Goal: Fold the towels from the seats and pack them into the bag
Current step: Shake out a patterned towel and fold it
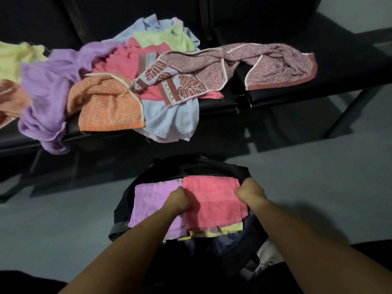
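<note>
A black bag (pixel 212 166) stands open on the floor below me. Inside it a folded pink towel (pixel 214 205) lies beside a folded purple towel (pixel 148 200), with a yellow towel (pixel 214 232) beneath them. My left hand (pixel 179 201) grips the pink towel's left edge, fingers curled under. At the towel's right edge my right hand (pixel 250 190) grips it too. A heap of loose towels covers the black seats (pixel 275 98): purple (pixel 46 85), orange (pixel 108 109), light blue (pixel 169 122), pink (pixel 127 60), green (pixel 163 37).
A long mauve towel with a leaf-pattern border (pixel 212 68) stretches across two seats to the right. A pale yellow towel (pixel 14 58) lies at the far left. The seat frame's leg (pixel 347 115) stands on the grey floor (pixel 297 177) at right.
</note>
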`<move>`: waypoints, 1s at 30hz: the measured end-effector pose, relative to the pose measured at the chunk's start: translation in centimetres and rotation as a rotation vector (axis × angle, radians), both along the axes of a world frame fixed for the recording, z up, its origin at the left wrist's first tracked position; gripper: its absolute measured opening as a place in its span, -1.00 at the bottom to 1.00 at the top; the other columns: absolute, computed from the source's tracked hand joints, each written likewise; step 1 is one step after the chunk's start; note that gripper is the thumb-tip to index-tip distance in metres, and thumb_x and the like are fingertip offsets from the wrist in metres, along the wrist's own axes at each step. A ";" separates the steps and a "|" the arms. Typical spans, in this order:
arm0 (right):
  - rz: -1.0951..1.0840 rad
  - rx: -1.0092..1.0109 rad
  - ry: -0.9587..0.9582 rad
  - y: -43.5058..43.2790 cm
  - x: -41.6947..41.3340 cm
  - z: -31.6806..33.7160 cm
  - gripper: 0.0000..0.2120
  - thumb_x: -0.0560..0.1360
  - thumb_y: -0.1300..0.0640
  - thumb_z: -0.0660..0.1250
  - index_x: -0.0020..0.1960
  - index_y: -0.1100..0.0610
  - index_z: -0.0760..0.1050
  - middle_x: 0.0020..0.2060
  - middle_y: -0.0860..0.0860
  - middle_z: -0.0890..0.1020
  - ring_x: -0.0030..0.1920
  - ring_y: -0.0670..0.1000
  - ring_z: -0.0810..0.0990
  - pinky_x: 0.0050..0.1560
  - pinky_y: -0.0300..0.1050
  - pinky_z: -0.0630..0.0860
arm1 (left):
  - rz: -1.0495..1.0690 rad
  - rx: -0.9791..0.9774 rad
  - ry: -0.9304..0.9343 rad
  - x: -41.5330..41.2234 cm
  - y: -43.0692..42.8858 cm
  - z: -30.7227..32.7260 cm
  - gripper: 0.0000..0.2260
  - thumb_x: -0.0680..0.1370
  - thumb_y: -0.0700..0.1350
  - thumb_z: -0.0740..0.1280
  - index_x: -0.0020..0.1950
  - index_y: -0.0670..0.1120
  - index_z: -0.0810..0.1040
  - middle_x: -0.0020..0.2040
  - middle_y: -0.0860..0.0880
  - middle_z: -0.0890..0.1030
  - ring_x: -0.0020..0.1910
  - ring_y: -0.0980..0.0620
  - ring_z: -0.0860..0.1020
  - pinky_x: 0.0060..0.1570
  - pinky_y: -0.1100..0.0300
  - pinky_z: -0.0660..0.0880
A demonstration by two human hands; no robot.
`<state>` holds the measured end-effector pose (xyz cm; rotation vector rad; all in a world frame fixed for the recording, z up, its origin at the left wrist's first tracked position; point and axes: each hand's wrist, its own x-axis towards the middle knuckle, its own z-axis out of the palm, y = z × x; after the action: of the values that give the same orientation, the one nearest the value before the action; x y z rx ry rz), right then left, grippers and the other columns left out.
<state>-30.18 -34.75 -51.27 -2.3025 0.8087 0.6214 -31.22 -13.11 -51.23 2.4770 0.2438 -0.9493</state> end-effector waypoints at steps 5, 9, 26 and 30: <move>0.097 0.076 -0.190 3.2 3.7 7.4 -0.70 0.53 0.16 0.35 0.19 0.30 0.58 0.15 0.24 0.65 0.16 0.24 0.63 -0.01 -0.10 0.50 | -0.095 0.012 -0.288 3.9 1.1 7.6 -0.80 0.55 -0.10 0.38 0.07 -0.21 0.62 0.04 -0.16 0.66 0.08 -0.13 0.61 -0.07 0.17 0.43; 0.082 0.206 -0.354 5.3 7.5 13.7 -0.73 0.44 0.13 0.39 0.05 0.29 0.62 -0.15 0.19 0.64 -0.20 0.17 0.60 -0.33 -0.19 0.37 | -0.107 -0.008 -0.458 7.3 3.5 15.9 -0.91 0.57 -0.08 0.37 -0.03 -0.09 0.60 -0.12 -0.03 0.60 -0.09 -0.02 0.57 -0.13 0.18 0.40; 0.608 -0.143 -0.569 11.6 19.2 19.0 -0.47 0.39 -0.01 0.58 0.29 0.04 0.51 0.24 0.14 0.44 0.22 0.22 0.52 0.27 0.07 0.48 | 0.142 0.127 -0.739 13.2 14.0 15.6 -0.62 0.53 -0.01 0.33 0.36 0.05 0.47 0.10 -0.17 0.50 0.09 -0.21 0.45 0.13 -0.02 0.42; 0.563 -0.125 -0.757 10.9 19.4 18.9 -0.91 0.46 0.11 0.52 -0.10 0.07 0.62 -0.08 0.00 0.55 0.01 0.12 0.59 0.00 0.00 0.54 | 0.179 0.070 -0.696 14.0 14.1 16.1 -0.69 0.51 -0.01 0.28 0.26 0.06 0.49 0.06 -0.14 0.53 0.07 -0.19 0.48 0.09 -0.02 0.45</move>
<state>-10.75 -23.82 -32.35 -2.5912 -0.1661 -0.1180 -17.22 0.99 -35.15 2.6219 0.2546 0.0207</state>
